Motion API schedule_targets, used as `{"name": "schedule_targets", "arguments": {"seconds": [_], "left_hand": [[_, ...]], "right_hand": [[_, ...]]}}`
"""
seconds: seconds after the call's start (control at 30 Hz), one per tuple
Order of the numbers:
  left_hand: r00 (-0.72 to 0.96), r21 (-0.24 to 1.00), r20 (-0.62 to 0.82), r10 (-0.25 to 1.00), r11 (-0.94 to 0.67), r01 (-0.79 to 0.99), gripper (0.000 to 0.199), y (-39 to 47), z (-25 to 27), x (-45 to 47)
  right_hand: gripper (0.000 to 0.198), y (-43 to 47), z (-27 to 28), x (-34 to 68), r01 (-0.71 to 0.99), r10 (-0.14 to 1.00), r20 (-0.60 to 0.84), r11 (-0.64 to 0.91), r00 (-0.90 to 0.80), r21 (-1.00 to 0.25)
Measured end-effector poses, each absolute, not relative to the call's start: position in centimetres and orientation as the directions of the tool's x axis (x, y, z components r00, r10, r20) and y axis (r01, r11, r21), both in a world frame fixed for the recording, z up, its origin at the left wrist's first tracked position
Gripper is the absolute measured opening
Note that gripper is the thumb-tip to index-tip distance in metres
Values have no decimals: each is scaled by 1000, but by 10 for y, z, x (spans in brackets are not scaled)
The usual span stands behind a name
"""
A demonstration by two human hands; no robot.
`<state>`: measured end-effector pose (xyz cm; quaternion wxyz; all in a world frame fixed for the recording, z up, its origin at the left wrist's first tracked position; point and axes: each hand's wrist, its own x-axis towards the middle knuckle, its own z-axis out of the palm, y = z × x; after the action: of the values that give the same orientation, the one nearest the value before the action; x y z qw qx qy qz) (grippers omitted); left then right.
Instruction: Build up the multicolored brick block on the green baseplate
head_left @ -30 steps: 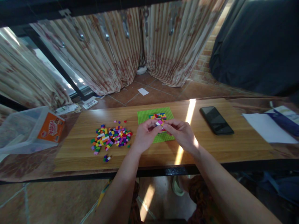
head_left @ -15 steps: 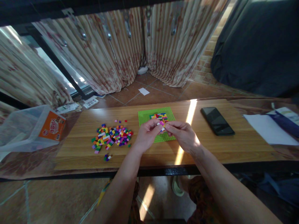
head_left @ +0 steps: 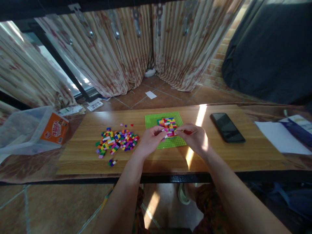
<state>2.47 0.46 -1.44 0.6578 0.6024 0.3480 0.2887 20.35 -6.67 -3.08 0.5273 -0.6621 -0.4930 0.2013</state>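
A green baseplate (head_left: 150,121) lies on the wooden board, with a patch of multicoloured toy bricks (head_left: 167,122) built up on it. Over the plate's left part, my left hand (head_left: 153,138) pinches small pink and white toy bricks (head_left: 165,132) between thumb and forefinger. My right hand (head_left: 193,136) is closed in a pinch above the right side of the plate, a short gap from the left fingertips. Whatever lies between its fingertips is too small to make out. Part of the built patch is hidden behind my fingers.
Left of the plate spreads a pile of loose bricks (head_left: 128,140), with a few stray ones around it. A clear plastic box (head_left: 26,130) with an orange label stands at the far left. To the right lie a black phone (head_left: 227,127) and white paper (head_left: 280,136).
My hands were together at the small bricks and have now drawn apart. My right hand has shifted to the right, the left slightly to the left with the pink and white bricks.
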Motion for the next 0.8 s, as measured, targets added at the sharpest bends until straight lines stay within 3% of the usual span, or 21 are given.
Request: {"name": "schedule_targets", "arguments": {"seconds": [0.17, 0.43, 0.8], "left_hand": [[592, 993, -122, 797, 97, 74, 21, 5, -16, 24], [594, 992, -112, 797, 60, 107, 20, 7, -20, 23], [569, 990, -107, 815, 32, 140, 14, 8, -16, 21]], "right_hand": [[18, -65, -26, 200, 555, 873, 251, -27, 418, -831], [17, -57, -33, 202, 468, 853, 212, -42, 477, -883], [11, -70, -30, 197, 540, 863, 343, 100, 370, -836]]}}
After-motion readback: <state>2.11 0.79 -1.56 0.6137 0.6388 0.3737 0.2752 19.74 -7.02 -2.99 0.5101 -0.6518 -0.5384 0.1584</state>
